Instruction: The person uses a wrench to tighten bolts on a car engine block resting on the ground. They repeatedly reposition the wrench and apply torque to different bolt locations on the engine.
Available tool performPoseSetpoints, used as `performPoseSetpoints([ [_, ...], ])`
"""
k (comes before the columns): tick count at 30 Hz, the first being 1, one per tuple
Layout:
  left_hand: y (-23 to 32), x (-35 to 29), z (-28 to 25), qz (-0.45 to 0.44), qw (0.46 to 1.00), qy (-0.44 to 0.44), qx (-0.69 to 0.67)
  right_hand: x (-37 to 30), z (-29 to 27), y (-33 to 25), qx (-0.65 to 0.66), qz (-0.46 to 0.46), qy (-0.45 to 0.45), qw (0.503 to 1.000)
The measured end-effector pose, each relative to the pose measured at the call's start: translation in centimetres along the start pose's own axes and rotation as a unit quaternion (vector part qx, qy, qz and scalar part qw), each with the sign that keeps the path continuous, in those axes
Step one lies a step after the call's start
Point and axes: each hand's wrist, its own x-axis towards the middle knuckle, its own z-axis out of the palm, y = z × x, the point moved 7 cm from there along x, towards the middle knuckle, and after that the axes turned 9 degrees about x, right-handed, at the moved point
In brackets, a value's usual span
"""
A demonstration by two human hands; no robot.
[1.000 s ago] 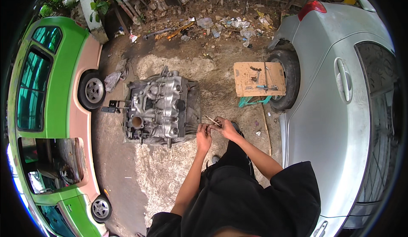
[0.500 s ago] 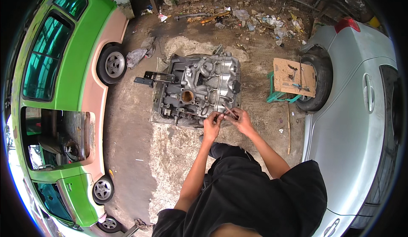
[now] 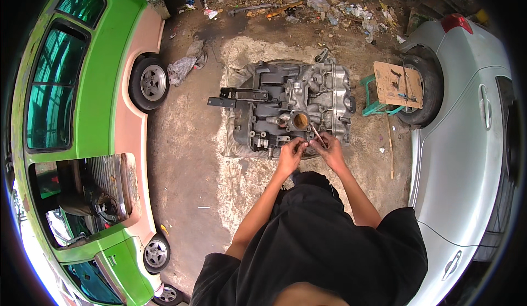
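A grimy metal engine (image 3: 339, 100) lies in front of me, with a round brown-lined opening (image 3: 300, 121) near its close edge. My right hand (image 3: 331, 153) is closed around a thin metal rod-like tool (image 3: 317, 133). Its upper end slants up and left, beside that opening; I cannot tell the exact kind of tool. Just left of it, my left hand (image 3: 291, 155) is held over the engine's near edge with fingertips pinched together. Whatever those fingers hold, if anything, is too small to make out. A black metal bracket (image 3: 236, 96) juts out over the engine's left side.
Under the engine is a grey cloth (image 3: 230, 148). A green stool (image 3: 371, 94) topped with cardboard (image 3: 391, 81) and tools stands right, beside a silver car (image 3: 461, 141). A green van (image 3: 104, 81) is parked left. Rubbish (image 3: 357, 15) litters the far ground.
My view has shifted, so the engine appears farther right. Both hands have moved left across the engine, from its right-hand cover to near the round opening. The tool stays in my right hand.
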Motion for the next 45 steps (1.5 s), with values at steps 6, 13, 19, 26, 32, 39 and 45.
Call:
performPoseSetpoints([
  [6, -1.3, 2.1, -4.9, 0.069, 0.995, -0.068, 0.0, -0.1, 5.1, -1.4, 0.07, -0.006, 0.071, 0.995],
  [13, -6.0, 3.2, -12.7, 0.055, 0.98, -0.175, -0.07, -3.0, 12.8, 0.6, 0.179, 0.017, 0.275, 0.945],
  [19, -8.5, 4.7, -16.8, 0.07, 0.962, -0.255, -0.065, -9.0, 19.0, 4.2, 0.249, 0.113, 0.444, 0.853],
  [26, -7.2, 5.0, -15.3, 0.107, 0.93, -0.342, -0.081, -12.0, 21.7, 6.3, 0.231, 0.095, 0.512, 0.822],
  [32, -7.5, 4.9, -13.7, 0.134, 0.918, -0.367, -0.069, -10.7, 21.6, 10.1, 0.221, 0.106, 0.528, 0.813],
  [39, -9.7, 4.9, -14.6, 0.109, 0.924, -0.362, -0.055, -7.9, 22.7, 14.2, 0.174, 0.168, 0.542, 0.805],
  [45, -10.2, 5.8, -14.5, 0.087, 0.913, -0.396, -0.036, -7.0, 23.5, 13.6, 0.15, 0.217, 0.583, 0.768],
])
